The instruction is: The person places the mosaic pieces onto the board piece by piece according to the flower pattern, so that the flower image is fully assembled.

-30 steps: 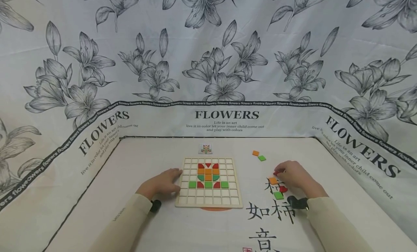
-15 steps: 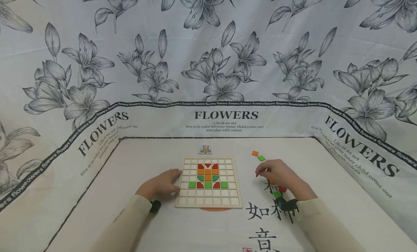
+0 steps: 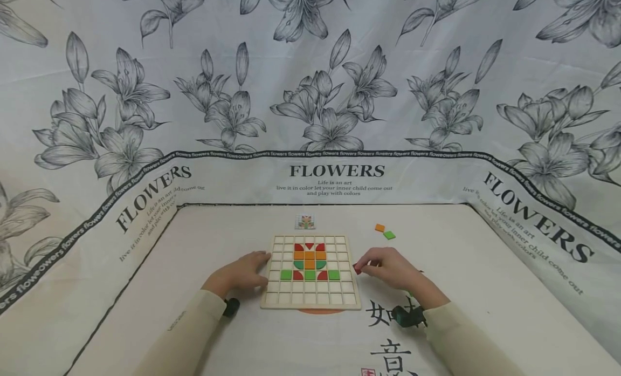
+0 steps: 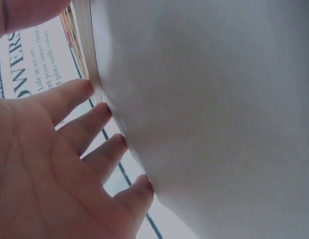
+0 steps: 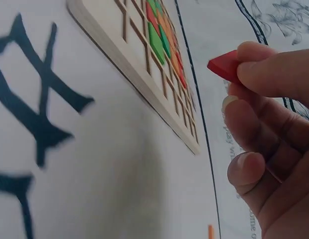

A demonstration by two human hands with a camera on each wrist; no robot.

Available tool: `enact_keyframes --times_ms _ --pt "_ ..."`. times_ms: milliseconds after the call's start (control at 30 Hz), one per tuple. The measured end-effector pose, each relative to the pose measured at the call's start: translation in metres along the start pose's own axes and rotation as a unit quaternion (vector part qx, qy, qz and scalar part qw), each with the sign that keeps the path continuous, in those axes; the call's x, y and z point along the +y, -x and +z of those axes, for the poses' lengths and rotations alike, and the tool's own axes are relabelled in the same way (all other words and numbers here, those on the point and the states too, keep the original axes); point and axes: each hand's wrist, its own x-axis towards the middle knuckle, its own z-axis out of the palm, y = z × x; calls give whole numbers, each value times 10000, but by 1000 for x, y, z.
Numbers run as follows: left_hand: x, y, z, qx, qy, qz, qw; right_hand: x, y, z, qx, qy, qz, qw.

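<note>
A wooden grid board (image 3: 351, 298) lies mid-table with red, orange and green tiles forming a flower-like pattern in its cells. At the board's left edge rests my left hand (image 3: 237, 273); in the left wrist view its fingers (image 4: 87, 127) are extended, their tips along the edge. My right hand (image 3: 395, 269) pinches a red tile (image 5: 224, 66) between thumb and index finger, just off the board's right edge. The tile shows a pointed corner; the fingers cover the remainder. The other fingers of that hand are loosely bent.
A small pattern card (image 3: 305, 221) lies beyond the board. An orange tile (image 3: 380, 227) and a green tile (image 3: 390, 235) sit at the back right. The right forearm mostly hides more loose tiles. Flower-printed cloth (image 3: 335, 173) walls the table's back and sides.
My right hand has carried the red tile leftward from the loose tiles to beside the board. The left hand stays in place at the board's edge.
</note>
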Motion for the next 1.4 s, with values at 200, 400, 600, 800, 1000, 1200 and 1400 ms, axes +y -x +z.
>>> enact_keyframes --times_ms 200,400,600,800,1000,1200,1400 --pt "1 2 -1 -14 17 2 10000 -13 -3 14 -182 -166 259 9994" --pt "0 0 -1 -22 1 13 10000 -19 -9 26 -321 -151 335 9988" --pt "-1 -1 -1 -36 29 57 10000 -25 -14 36 -465 -341 583 9966" --pt "-1 0 -1 -26 23 85 10000 -28 -17 43 -545 -348 705 9954" --pt "0 1 -3 -43 2 128 9999 -32 -18 45 -569 -229 559 9965" --pt "2 3 -4 -20 26 165 9999 -34 -20 48 -586 -170 710 9956" --pt "2 3 -5 -21 61 110 9999 -35 -22 51 -532 -43 639 9965"
